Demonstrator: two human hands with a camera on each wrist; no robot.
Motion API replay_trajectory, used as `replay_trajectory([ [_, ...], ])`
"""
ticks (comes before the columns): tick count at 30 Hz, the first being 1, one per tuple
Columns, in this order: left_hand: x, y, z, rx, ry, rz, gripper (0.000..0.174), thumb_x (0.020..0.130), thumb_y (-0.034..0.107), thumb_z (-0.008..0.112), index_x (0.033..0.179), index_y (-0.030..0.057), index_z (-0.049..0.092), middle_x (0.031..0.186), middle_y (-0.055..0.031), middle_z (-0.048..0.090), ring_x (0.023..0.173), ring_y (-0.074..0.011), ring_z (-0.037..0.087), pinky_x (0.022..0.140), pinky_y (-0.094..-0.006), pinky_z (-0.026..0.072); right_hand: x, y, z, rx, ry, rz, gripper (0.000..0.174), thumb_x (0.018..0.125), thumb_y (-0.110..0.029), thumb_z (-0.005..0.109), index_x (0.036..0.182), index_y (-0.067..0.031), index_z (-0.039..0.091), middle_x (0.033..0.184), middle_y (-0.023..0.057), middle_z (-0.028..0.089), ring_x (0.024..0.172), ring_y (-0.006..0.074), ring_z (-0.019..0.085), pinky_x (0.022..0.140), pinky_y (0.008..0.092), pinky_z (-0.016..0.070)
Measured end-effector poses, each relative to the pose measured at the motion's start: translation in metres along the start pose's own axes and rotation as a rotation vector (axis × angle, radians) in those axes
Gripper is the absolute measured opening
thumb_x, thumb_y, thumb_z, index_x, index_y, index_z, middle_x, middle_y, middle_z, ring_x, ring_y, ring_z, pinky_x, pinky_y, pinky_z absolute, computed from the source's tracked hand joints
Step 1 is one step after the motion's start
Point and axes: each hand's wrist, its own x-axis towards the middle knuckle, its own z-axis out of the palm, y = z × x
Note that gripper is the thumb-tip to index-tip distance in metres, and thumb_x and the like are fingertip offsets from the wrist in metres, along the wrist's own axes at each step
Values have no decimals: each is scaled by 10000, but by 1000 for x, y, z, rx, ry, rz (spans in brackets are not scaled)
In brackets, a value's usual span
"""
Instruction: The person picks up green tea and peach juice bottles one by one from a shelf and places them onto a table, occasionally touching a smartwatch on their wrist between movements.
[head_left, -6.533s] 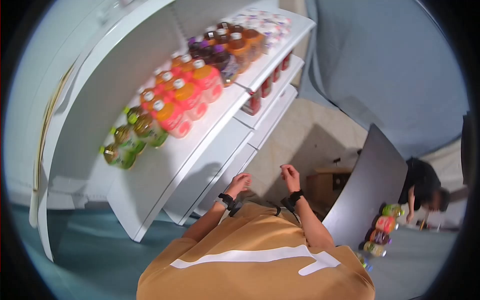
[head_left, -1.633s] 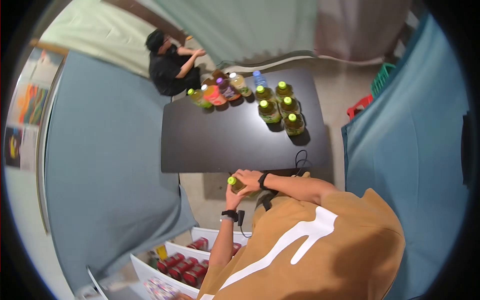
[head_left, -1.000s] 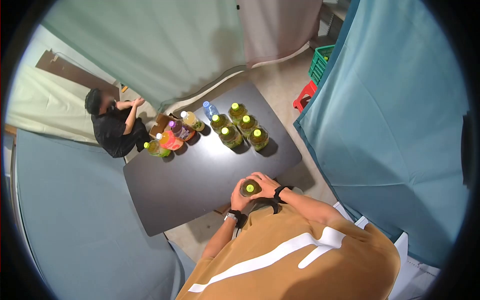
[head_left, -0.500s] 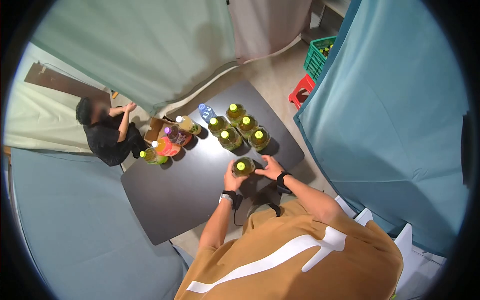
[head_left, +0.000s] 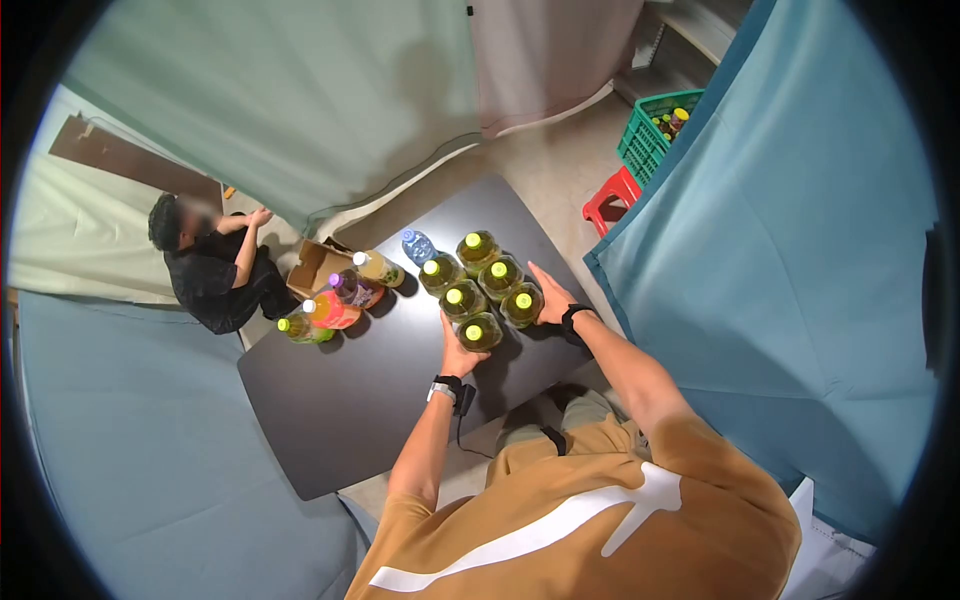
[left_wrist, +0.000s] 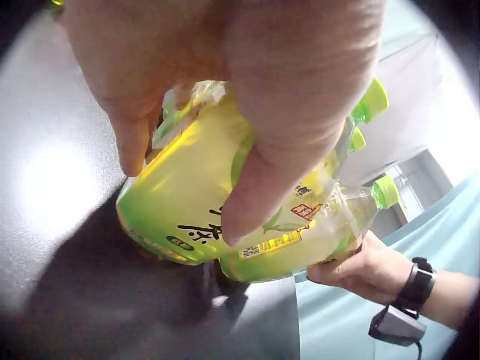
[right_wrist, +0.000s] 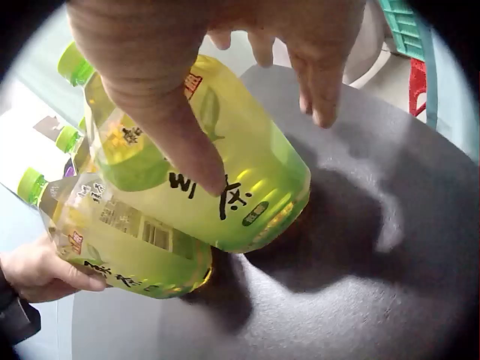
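Note:
Several green tea bottles with lime-green caps stand grouped on the dark table. My left hand (head_left: pixel 462 352) holds the bottle nearest me (head_left: pixel 480 336), at the front left of the group. In the left wrist view, the thumb lies across that bottle's yellow-green label (left_wrist: pixel 195 187) and a finger reaches down its other side. My right hand (head_left: pixel 550 296) is at the right side of the front-right green tea bottle (head_left: pixel 523 306). In the right wrist view, the thumb rests on its label (right_wrist: pixel 255 165), while the other fingers extend beyond its far side.
Left of the group stands a row of different drink bottles (head_left: pixel 335 312), near a cardboard box (head_left: pixel 318 265). A blue-capped clear bottle (head_left: pixel 418 246) is behind the group. A person (head_left: pixel 205 265) sits past the table (head_left: pixel 300 430). A red stool (head_left: pixel 612 200) and green crate (head_left: pixel 648 140) stand right.
After being carried from the shelf side to the table, the bottle now stands against the group's front. My right hand has left it and moved to the front-right bottle.

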Motion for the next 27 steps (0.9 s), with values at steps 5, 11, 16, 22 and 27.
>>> replay_trajectory([
  [5,-4,12,8,-80,79,-109,1458,543,-122,839,1569,196,-146,1476,-119,387,1330,-302,477,1056,-433,492,9,8,13,144,-104,1,1303,592,-7,853,1616,-214,75,1480,196,493,1348,385,491,1103,437,445],
  [11,2,11,7,-31,53,16,1378,536,-142,819,1555,201,-43,1444,-114,411,1314,-283,491,1046,-438,507,1,-9,28,233,-18,80,1295,591,-3,846,1616,-208,82,1441,199,528,1331,377,511,1098,431,448],
  [16,-4,30,12,-107,72,-12,1360,530,-115,846,1565,145,3,1434,-129,416,1327,-291,481,1022,-422,523,-1,-1,24,165,-39,15,1259,621,-33,865,1610,-205,105,1476,222,460,1360,398,463,1111,445,432],
  [22,-50,-35,31,217,359,-373,1215,668,44,877,1579,9,73,1396,-169,424,1064,-252,602,884,-374,561,-59,44,43,150,-73,201,832,770,-255,821,1462,-149,371,1384,205,512,1269,356,536,1039,445,462],
  [27,-148,-58,64,-65,291,-631,695,832,179,779,1404,11,423,1064,-87,607,843,-140,599,692,-302,521,-104,58,43,106,-486,135,454,841,-326,759,1202,-87,621,1197,135,657,1127,288,630,948,406,499],
])
